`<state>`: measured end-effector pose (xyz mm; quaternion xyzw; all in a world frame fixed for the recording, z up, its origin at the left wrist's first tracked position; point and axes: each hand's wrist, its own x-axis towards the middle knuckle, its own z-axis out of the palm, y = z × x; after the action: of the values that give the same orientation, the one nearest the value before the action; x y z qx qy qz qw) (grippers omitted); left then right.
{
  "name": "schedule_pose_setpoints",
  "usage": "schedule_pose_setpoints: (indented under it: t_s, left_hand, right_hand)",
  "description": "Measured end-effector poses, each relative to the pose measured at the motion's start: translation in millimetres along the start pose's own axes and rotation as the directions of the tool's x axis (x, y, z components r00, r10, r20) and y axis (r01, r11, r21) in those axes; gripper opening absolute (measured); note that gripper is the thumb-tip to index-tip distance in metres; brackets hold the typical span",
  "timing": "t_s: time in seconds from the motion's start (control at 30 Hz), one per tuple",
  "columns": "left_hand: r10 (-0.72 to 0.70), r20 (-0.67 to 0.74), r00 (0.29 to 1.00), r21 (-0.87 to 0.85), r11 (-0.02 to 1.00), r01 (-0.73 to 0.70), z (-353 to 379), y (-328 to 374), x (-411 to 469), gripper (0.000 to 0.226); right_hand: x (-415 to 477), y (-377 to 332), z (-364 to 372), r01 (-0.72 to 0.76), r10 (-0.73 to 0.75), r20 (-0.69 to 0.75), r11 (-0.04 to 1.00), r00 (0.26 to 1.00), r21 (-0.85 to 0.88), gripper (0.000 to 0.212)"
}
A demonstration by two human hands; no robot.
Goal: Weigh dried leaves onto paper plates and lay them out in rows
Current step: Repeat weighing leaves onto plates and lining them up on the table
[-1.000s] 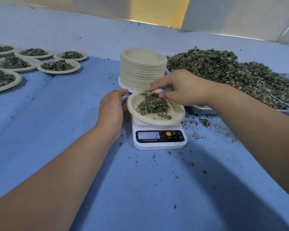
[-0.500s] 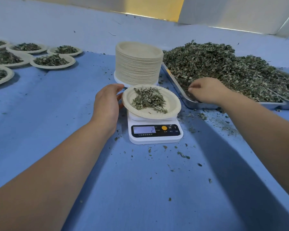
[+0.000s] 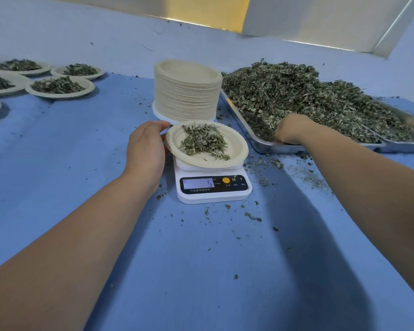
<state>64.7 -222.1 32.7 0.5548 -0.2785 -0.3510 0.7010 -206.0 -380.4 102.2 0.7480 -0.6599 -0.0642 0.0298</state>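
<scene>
The paper plate (image 3: 237, 149) sits on the white kitchen scale (image 3: 213, 189), pushed a little left of centre, with a loose mound of dried leaves (image 3: 202, 142) on it. The display shows what looks like a 5. The left hand (image 3: 147, 149) cups the plate's left rim, thumb curled against its far edge. The right hand (image 3: 290, 129) is knuckles-up in the steel tray (image 3: 261, 145), fingers buried in the leaf heap (image 3: 296, 91), so I cannot tell whether it is clenched on a pinch or loose.

The leaves look nearly weightless, brittle and quick to shed. Crumbs already litter the blue tabletop (image 3: 201, 271) round the scale. They are best taken in small fingertip pinches and dropped from just above the mound. The plate looks thin and bendy. Pressure on its rim would probably upset the reading, and lifted by one edge it may sag and spill. It likely wants fingers under the rim and to be kept level. Filled plates (image 3: 58, 95) lie in rows at far left. A tall stack of empty plates (image 3: 187, 94) stands just behind the scale.
</scene>
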Motion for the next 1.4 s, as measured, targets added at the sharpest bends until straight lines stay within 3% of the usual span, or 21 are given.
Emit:
schedule_pose_setpoints:
  t_s: [0.17, 0.37, 0.63, 0.8, 0.93, 1.03, 1.2, 1.4]
  left_hand:
    - [-0.003, 0.002, 1.000, 0.009, 1.000, 0.003, 0, 0, 0, 0.024]
    - [-0.022, 0.007, 1.000, 0.015, 1.000, 0.022, -2, 2, -1, 0.022]
    - [-0.007, 0.004, 1.000, 0.065, 0.998, 0.007, -2, 3, -3, 0.025]
    - [0.011, -0.002, 1.000, 0.059, 0.998, -0.011, -2, 3, -3, 0.029]
    - [0.020, -0.004, 1.000, 0.057, 0.998, -0.020, -2, 2, -2, 0.031]
    - [0.023, -0.008, 1.000, 0.060, 0.998, -0.022, -2, 2, -2, 0.034]
    - [0.011, -0.010, 1.000, 0.056, 0.998, -0.010, -1, 1, -1, 0.029]
    - [0.010, -0.001, 1.000, 0.033, 0.999, -0.010, -1, 3, -4, 0.028]
  right_hand:
    - [-8, -12, -10, 0.103, -0.083, -0.116, 0.977, 0.990, 0.184, 0.016]
    - [-17, -26, -20, 0.158, -0.051, -0.216, 0.844, 0.975, 0.513, 0.010]
    - [-20, -20, -16, 0.269, -0.052, -0.409, 0.826, 0.911, 0.495, 0.006]
    - [-22, -17, -18, 0.292, 0.127, -0.428, 0.558, 0.895, 0.777, 0.012]
    - [-26, -18, -18, 0.289, 0.134, -0.428, 0.557, 0.894, 0.779, 0.011]
    - [-32, -23, -27, 0.314, 0.181, -0.388, 0.335, 0.904, 0.888, 0.012]
    - [-49, -45, -34, 0.318, 0.018, -0.322, 0.115, 0.947, 0.941, 0.007]
    - [-64, -71, -20, 0.308, -0.133, -0.294, 0.105, 0.947, 0.946, 0.012]
